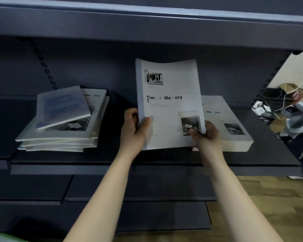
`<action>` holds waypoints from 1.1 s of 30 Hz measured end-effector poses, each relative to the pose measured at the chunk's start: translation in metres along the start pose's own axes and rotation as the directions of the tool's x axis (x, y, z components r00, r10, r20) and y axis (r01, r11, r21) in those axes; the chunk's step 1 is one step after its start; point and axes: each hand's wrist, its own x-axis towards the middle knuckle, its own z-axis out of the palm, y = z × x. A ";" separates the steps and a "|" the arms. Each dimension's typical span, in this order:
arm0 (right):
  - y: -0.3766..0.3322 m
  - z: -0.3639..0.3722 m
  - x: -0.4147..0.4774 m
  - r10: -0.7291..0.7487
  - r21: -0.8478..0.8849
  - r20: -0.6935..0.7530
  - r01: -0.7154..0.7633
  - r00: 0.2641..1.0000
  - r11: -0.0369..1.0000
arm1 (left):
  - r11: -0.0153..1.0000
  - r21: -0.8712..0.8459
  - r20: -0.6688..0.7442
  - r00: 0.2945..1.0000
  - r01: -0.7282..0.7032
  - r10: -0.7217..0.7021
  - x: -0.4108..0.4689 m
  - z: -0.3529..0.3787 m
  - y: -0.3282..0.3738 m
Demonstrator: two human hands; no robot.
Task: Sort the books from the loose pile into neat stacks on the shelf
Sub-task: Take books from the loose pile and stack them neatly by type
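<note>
Dark metal shelving [147, 162] fills my view, with its upper board [147, 23] overhanging the bay where I work. I hold a white-covered book [168, 95] upright between both hands. My left hand [132, 131] curls round the spine edge with the thumb on the cover, and my right hand [209, 137] pinches the opposite lower corner. The book's long axis stands nearly vertical, its top tipped away from me and bowing slightly. The neat stack [233, 131] of matching copies lies flat just behind and outboard of my right hand, the nearer hand for the placing. The loose pile [59, 135] sits well apart, beyond my left hand. I judge the next move to be a tilt to flat and a short shift rightward. There is open room above the stack, and the shelving's front edge runs close beneath my wrists.
</note>
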 end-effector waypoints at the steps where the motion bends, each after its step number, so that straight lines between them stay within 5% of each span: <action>1: 0.001 -0.010 0.003 0.004 0.007 -0.031 -0.003 1.000 1.000 | 1.000 0.028 0.037 0.999 0.005 -0.006 -0.003 0.008 0.000; 7: 0.007 -0.071 0.014 0.016 -0.007 -0.198 -0.017 0.980 1.000 | 0.985 0.170 0.209 0.978 -0.015 -0.021 -0.014 0.052 -0.017; 12: 0.010 -0.108 0.026 0.012 -0.150 -0.308 -0.061 0.951 0.987 | 0.898 0.400 0.331 0.943 -0.185 0.046 -0.021 0.078 -0.037; 17: 0.016 -0.127 0.035 -0.076 -0.500 -0.278 -0.077 0.958 0.862 | 0.768 0.534 0.366 0.916 -0.354 0.168 -0.019 0.095 -0.050; 22: 0.023 -0.128 0.037 -0.103 -0.606 -0.265 -0.083 0.959 0.791 | 0.664 0.634 0.359 0.912 -0.396 0.200 -0.021 0.100 -0.055; 28: 0.030 -0.124 0.036 -0.164 -0.657 -0.326 -0.098 0.931 0.747 | 0.666 0.641 0.341 0.919 -0.382 0.198 -0.020 0.100 -0.056; 33: 0.026 -0.120 0.033 -0.209 -0.793 -0.184 -0.020 0.960 0.609 | 0.668 0.644 0.341 0.921 -0.374 0.187 -0.020 0.100 -0.056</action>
